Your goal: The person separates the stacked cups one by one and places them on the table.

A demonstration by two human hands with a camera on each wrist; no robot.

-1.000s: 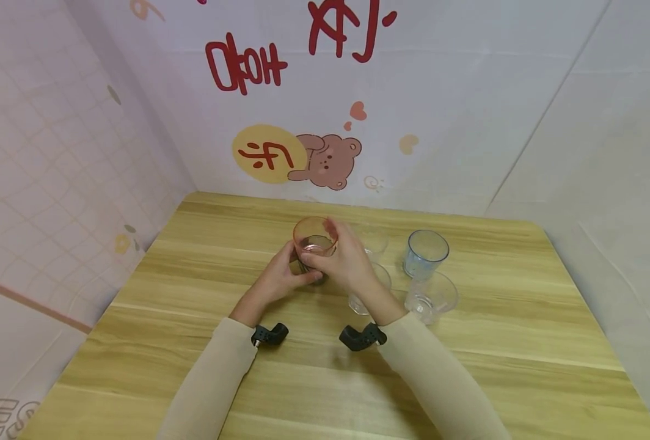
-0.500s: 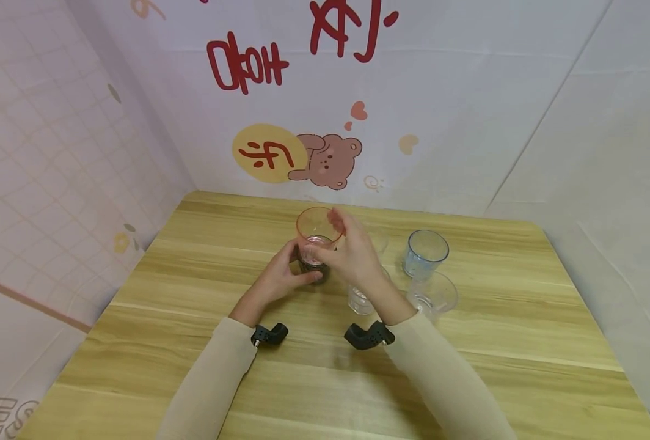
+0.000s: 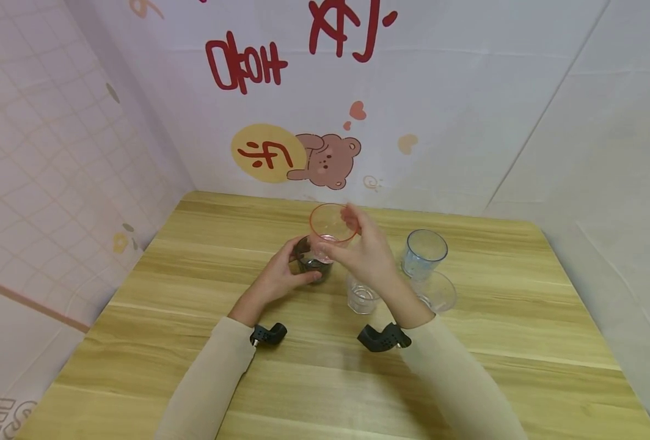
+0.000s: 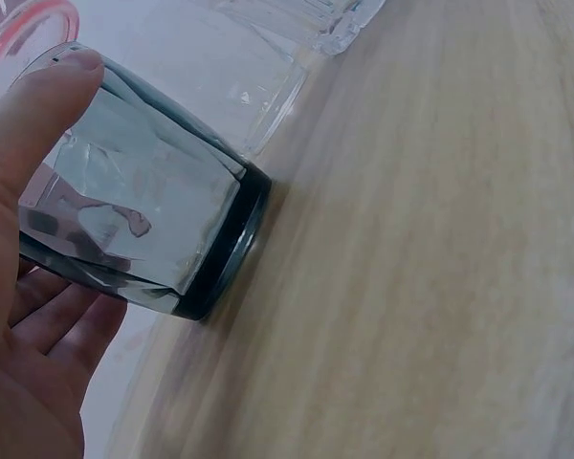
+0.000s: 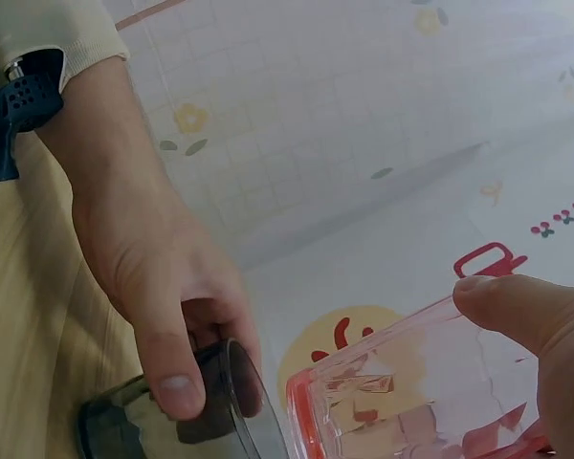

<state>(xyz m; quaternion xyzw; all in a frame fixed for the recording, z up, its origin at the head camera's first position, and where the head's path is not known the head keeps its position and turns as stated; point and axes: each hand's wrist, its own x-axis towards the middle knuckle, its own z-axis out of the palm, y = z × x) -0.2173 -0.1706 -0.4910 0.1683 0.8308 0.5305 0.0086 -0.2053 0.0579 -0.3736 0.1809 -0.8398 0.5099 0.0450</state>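
My left hand grips a smoky dark-grey glass, thumb and fingers around its side. In the left wrist view the thick base of this dark glass stands on the table. My right hand holds a clear pinkish glass with a red rim just above and to the right of the dark one. Seen from the right wrist, the pink glass has its reddish base beside the dark glass's rim, outside its mouth, and my right thumb lies along its wall.
On the wooden table, a clear faceted glass stands below my right hand. Further right are a blue-rimmed glass and another clear glass, partly behind my right wrist. Printed white walls enclose the table's back and sides.
My right hand has lifted the pink glass up out of the dark glass and shifted it to the right. My left hand has stayed in place, holding the dark glass.
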